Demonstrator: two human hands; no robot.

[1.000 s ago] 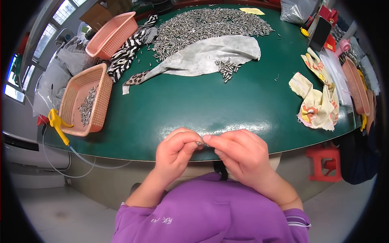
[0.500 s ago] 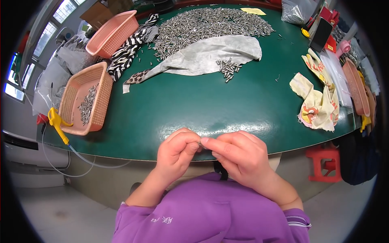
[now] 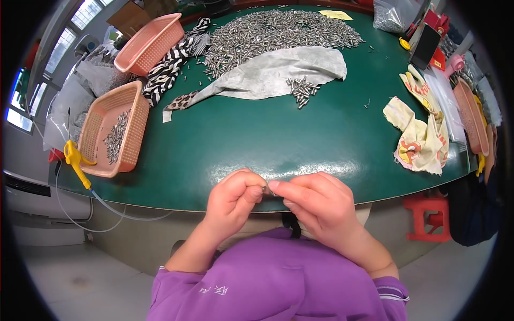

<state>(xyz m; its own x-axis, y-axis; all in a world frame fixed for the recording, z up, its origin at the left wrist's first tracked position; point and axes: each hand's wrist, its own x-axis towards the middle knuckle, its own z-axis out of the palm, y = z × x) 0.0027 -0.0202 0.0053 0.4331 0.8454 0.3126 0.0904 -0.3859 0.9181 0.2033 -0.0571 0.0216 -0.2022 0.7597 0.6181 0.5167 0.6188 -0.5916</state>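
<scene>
So both hands are together at the near edge of the green table [image 3: 235,136], say the 6 o'clock side. The left hand [image 3: 230,200] has thumb and index pinched on a small metal piece [image 3: 272,192], other fingers curled in. The right hand [image 3: 324,203] brings its index tip right up to it; honestly can't tell if that thumb is gripping too. Most of the piece is hidden by fingertips, so no clue on its exact shape.

My worry is a slip. It's tiny, probably slick, and only fingertips have it, so a hard twist or push could pop it loose. That close to the edge, I'd bet it lands in the lap or on the floor.

Also, the loose cluster [image 3: 303,93] just past 12 lies half off the grey cloth [image 3: 267,75], close to the big pile [image 3: 278,35] at 12. Tug that cloth and they could mix. The air gun [image 3: 75,163] just past 9 touches the pink basket [image 3: 138,125] at 10; a snagged hose might drag it.
</scene>
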